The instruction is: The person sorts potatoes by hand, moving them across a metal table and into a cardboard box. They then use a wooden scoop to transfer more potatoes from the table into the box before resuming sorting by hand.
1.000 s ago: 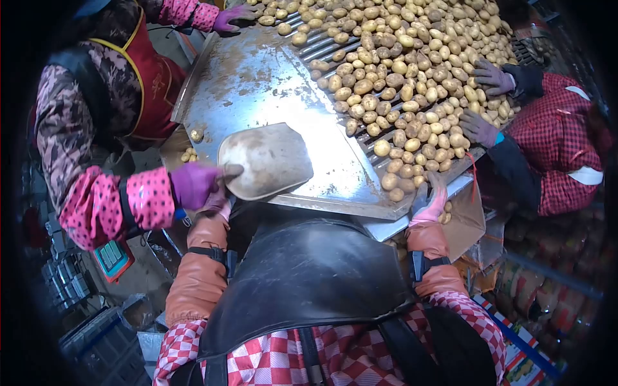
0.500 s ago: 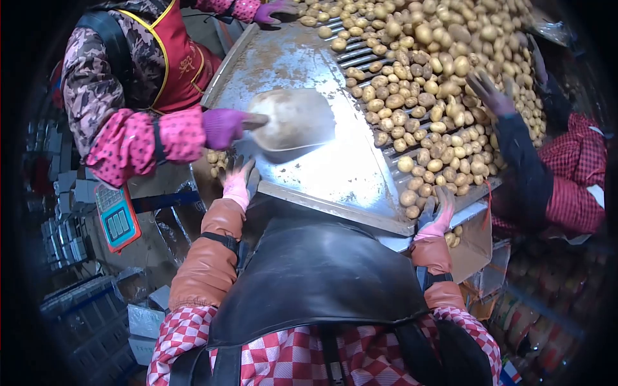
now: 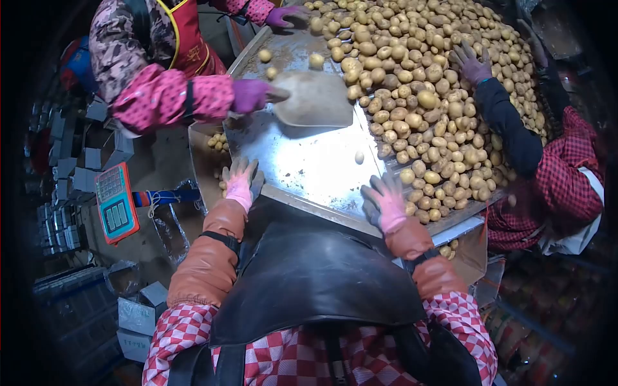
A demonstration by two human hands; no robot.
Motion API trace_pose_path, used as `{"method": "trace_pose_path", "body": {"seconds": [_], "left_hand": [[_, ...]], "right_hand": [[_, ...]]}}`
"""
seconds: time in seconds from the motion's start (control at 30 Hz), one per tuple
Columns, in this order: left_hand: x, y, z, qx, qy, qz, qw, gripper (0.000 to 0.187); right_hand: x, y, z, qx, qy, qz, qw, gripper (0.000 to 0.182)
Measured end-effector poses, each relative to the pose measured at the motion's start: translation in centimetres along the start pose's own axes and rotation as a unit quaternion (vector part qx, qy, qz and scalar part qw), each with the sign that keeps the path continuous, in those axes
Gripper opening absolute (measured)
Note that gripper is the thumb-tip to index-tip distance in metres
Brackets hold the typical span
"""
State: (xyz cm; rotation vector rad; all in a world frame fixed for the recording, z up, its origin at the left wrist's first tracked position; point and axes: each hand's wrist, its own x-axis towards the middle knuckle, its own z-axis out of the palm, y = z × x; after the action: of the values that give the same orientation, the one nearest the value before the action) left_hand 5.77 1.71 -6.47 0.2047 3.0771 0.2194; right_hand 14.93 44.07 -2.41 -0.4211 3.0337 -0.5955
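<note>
My left hand (image 3: 241, 181), in a pink and grey glove, rests with fingers apart on the near left corner of the metal sorting table (image 3: 302, 175). Nothing is in it. My right hand (image 3: 386, 201), gloved alike, is spread at the table's near edge, beside the front of the potato heap (image 3: 444, 154). It holds no potato. One loose potato (image 3: 359, 157) lies on the bare metal just beyond my right fingers. Farther back, a co-worker's purple-gloved hand (image 3: 250, 95) grips a scoop (image 3: 313, 100) lying over the metal.
Another co-worker's gloved hand (image 3: 473, 64) lies on the heap at right. A second purple glove (image 3: 287, 16) rests at the far edge. A scale display (image 3: 117, 203) stands at left. Cardboard boxes with potatoes (image 3: 217, 143) sit below the table's sides.
My right hand has moved left along the edge. The scoop has shifted right and away. Potatoes have spread farther left over the slats, some onto the metal. My left hand has hardly moved.
</note>
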Motion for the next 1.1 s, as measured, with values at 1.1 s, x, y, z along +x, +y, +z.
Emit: {"method": "trace_pose_path", "body": {"seconds": [1.1], "left_hand": [[-0.1, 0.5, -0.3, -0.024, 0.014, -0.009, 1.0, 0.049]], "right_hand": [[-2.6, 13.0, -0.7, -0.21, 0.144, 0.485, 0.837, 0.058]]}}
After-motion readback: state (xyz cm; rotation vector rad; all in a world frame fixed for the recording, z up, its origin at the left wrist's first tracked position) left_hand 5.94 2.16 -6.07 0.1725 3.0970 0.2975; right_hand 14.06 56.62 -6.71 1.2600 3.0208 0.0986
